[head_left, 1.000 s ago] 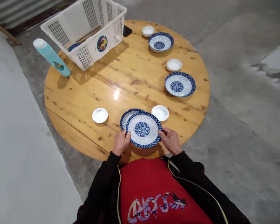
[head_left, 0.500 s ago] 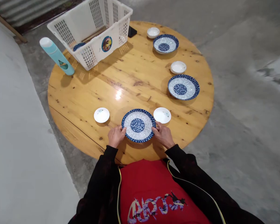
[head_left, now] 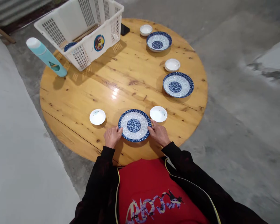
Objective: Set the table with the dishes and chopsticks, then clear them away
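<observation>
A blue-and-white patterned plate (head_left: 140,121) is at the near side of the round wooden table (head_left: 130,96). My left hand (head_left: 113,137) grips its left rim, thumb on top and the other fingers mostly hidden beneath. On the opposite rim, my right hand (head_left: 159,133) holds it the same way. Whether the plate touches the tabletop I cannot tell. One small white bowl (head_left: 97,117) sits left of the plate. Another white bowl (head_left: 158,114) is just beyond my right hand, close to the plate's upper right rim.
Along the right side are two more blue-rimmed plates (head_left: 186,82) (head_left: 159,37), each beside a small white bowl (head_left: 172,65) (head_left: 146,30). A white plastic basket (head_left: 86,53) holds dishes at the back left. Nearby stand a light-blue bottle (head_left: 46,57) and a dark flat object (head_left: 124,29).
The whole view has shifted, so the table and its items appear slightly further left. Both hands keep their hold on the plate, with no clear movement against the table.
</observation>
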`<control>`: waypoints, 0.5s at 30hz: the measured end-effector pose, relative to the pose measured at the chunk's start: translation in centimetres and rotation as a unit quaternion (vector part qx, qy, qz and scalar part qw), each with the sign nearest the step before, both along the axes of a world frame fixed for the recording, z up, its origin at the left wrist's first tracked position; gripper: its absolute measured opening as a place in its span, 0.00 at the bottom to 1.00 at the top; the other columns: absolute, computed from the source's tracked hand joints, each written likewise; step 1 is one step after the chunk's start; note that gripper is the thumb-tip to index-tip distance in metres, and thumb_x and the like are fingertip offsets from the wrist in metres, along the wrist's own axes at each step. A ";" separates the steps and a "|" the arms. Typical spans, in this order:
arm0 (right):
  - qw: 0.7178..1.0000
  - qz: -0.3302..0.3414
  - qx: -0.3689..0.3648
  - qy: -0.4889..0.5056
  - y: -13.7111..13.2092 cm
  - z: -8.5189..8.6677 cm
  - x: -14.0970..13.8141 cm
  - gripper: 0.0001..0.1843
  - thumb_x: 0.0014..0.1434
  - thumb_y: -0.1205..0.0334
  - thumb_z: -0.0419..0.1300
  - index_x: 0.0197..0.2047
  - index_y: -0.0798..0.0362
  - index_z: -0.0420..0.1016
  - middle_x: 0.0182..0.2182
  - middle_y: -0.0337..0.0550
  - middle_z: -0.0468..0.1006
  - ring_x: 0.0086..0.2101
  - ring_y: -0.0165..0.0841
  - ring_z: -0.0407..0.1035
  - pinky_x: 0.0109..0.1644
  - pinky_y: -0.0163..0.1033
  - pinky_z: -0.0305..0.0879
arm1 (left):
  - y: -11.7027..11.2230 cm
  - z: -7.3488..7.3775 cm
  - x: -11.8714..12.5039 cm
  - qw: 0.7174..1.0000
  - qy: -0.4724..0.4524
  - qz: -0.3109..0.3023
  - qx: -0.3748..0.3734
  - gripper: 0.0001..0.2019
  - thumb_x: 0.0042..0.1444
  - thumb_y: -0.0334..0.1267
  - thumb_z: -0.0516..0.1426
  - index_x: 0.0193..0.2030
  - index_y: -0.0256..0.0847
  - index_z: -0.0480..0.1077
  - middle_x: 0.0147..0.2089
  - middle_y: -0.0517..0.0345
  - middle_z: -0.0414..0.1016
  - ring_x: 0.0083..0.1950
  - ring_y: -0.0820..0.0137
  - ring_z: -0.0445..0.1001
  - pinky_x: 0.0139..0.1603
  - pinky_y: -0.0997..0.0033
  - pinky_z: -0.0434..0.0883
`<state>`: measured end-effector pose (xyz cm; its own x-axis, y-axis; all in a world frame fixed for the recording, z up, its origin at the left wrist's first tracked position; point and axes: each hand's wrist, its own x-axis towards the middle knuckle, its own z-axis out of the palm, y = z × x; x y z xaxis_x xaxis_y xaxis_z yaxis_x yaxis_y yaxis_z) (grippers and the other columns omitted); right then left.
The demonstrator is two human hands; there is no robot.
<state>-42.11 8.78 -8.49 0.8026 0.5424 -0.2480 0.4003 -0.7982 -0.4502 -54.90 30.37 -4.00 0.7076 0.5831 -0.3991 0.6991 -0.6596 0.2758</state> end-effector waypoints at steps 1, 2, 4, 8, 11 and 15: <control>1.000 0.002 -0.002 0.004 0.1 0.1 0.0 0.28 0.66 0.57 0.49 0.64 0.62 0.66 0.32 0.51 0.83 0.35 0.48 0.75 0.36 0.42 0.59 | 0.0 0.1 0.1 1.000 0.003 -0.002 0.001 0.21 0.65 0.50 0.52 0.25 0.43 0.72 0.34 0.49 0.81 0.38 0.62 0.75 0.32 0.69 0.54; 1.000 0.004 -0.004 0.007 0.1 0.2 0.1 0.28 0.66 0.57 0.49 0.65 0.62 0.66 0.33 0.52 0.83 0.35 0.49 0.75 0.36 0.42 0.59 | 0.0 0.2 0.1 1.000 0.006 -0.003 0.002 0.21 0.65 0.50 0.52 0.26 0.43 0.73 0.35 0.49 0.81 0.38 0.62 0.76 0.33 0.70 0.55; 1.000 0.005 -0.006 0.011 0.1 0.3 0.3 0.28 0.66 0.57 0.50 0.65 0.62 0.65 0.35 0.53 0.83 0.36 0.49 0.76 0.37 0.42 0.60 | 0.1 0.4 0.1 1.000 0.015 -0.003 0.003 0.21 0.64 0.51 0.52 0.26 0.43 0.73 0.35 0.48 0.81 0.40 0.61 0.76 0.34 0.70 0.57; 1.000 -0.007 0.009 0.020 0.1 0.3 0.4 0.28 0.66 0.55 0.52 0.64 0.61 0.67 0.34 0.52 0.83 0.36 0.47 0.75 0.37 0.41 0.60 | 0.2 0.7 -0.1 1.000 0.015 0.012 0.023 0.21 0.64 0.55 0.52 0.31 0.43 0.74 0.36 0.47 0.81 0.41 0.58 0.77 0.36 0.69 0.60; 0.995 -0.036 0.079 0.048 0.5 -0.1 0.3 0.24 0.65 0.50 0.53 0.56 0.58 0.74 0.34 0.50 0.82 0.35 0.44 0.74 0.37 0.39 0.61 | 0.6 0.0 -0.1 0.999 -0.032 0.028 0.013 0.18 0.65 0.54 0.51 0.40 0.42 0.73 0.39 0.46 0.81 0.43 0.57 0.78 0.38 0.67 0.63; 0.969 -0.077 0.195 0.129 2.0 -1.0 0.5 0.14 0.60 0.54 0.55 0.39 0.53 0.77 0.31 0.44 0.80 0.34 0.40 0.72 0.37 0.38 0.64 | 1.4 -1.9 1.0 0.995 -0.079 0.024 -0.051 0.16 0.64 0.50 0.52 0.39 0.39 0.72 0.38 0.46 0.80 0.41 0.57 0.78 0.39 0.66 0.66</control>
